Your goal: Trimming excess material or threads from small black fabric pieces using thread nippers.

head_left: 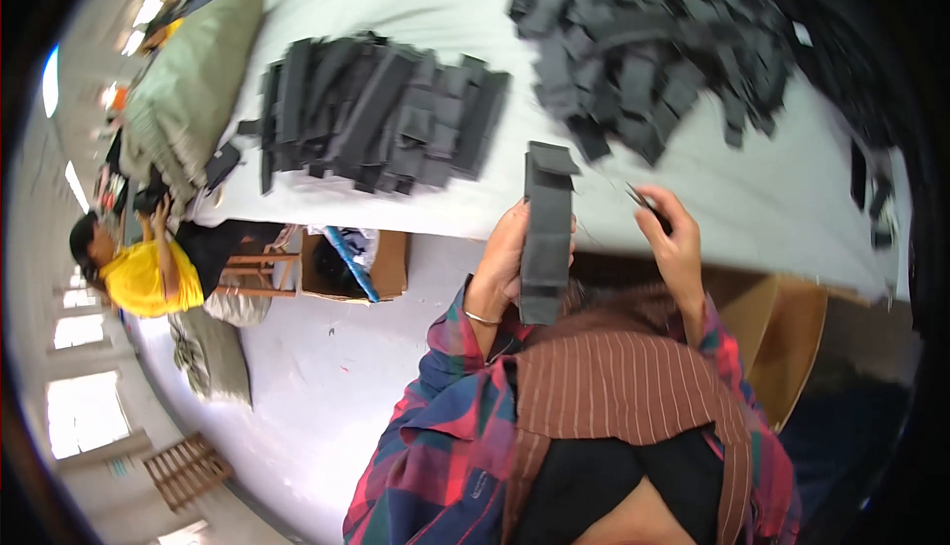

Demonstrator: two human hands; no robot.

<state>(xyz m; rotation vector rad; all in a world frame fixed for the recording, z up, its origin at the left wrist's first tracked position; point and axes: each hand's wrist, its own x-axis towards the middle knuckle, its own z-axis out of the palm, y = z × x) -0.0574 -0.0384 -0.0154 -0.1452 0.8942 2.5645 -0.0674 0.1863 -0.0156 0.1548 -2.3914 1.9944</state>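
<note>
My left hand (505, 248) is closed round a dark grey fabric strip (547, 233), held upright at the table's near edge. The strip is flat, with a folded flap at its upper end; some of my fingers are hidden behind it. To its right, my right hand (677, 244) is raised, apart from the strip. Between its thumb and fingers are small dark thread snips (649, 208), with thin tips pointing toward the upper left. Beyond my hands, a row of similar grey strips (381, 115) lies side by side on the white table (426, 211).
A large loose heap of grey strips (653, 41) covers the far right, with more dark pieces (841, 60) beside it. Under the table stand an open cardboard box (391, 268) and another box (787, 337). At left, a person in yellow (153, 273) works near a big green sack (193, 80).
</note>
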